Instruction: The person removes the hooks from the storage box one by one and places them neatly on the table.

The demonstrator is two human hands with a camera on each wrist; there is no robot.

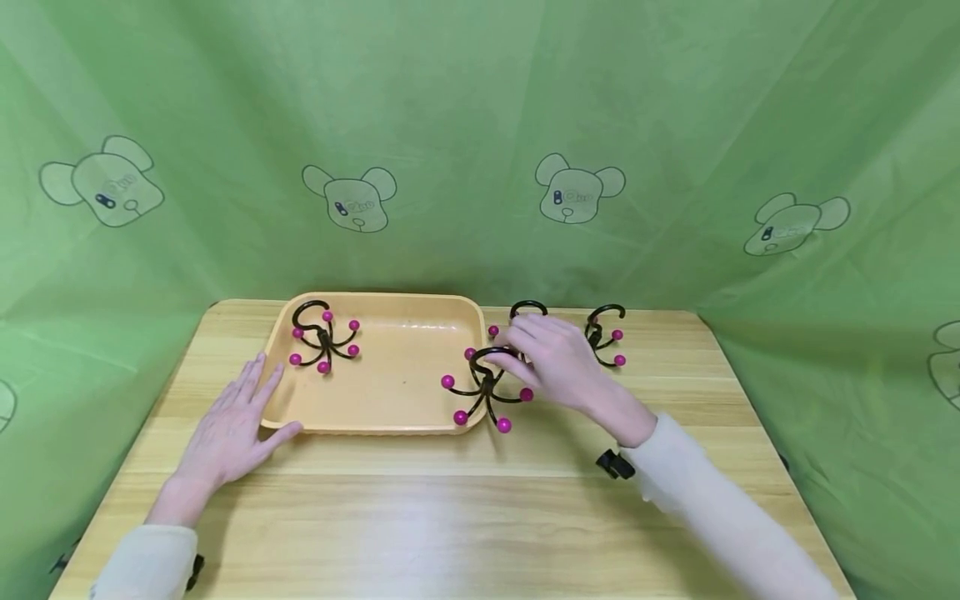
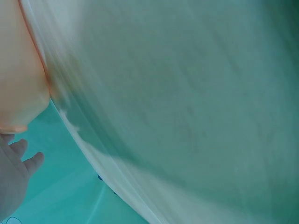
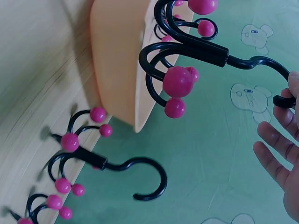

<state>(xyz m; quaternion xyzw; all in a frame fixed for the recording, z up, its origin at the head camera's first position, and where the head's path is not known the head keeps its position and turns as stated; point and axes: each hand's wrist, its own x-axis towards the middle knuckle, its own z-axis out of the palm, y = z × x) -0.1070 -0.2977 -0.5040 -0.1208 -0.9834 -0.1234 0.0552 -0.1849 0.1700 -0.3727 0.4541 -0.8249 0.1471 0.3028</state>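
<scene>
My right hand [image 1: 551,362] pinches the curved top of a black multi-arm hook hanger [image 1: 489,385] with pink ball tips. This hanger hangs over the right rim of a pale orange tray [image 1: 405,400]; in the right wrist view its black stem [image 3: 205,52] is well off the table. Another such hanger [image 1: 324,339] stands in the tray's left part. My left hand [image 1: 232,429] rests at the tray's left front corner, fingers straight along its side. In the left wrist view, fingertips of that hand [image 2: 14,172] show beside the tray [image 2: 23,65].
Two more hangers stand on the wooden table [image 1: 420,517], right of the tray: one [image 1: 529,305] partly hidden behind my right hand, the other [image 1: 596,337] farther right. A green curtain [image 1: 465,100] with printed bear heads surrounds the table's back and sides.
</scene>
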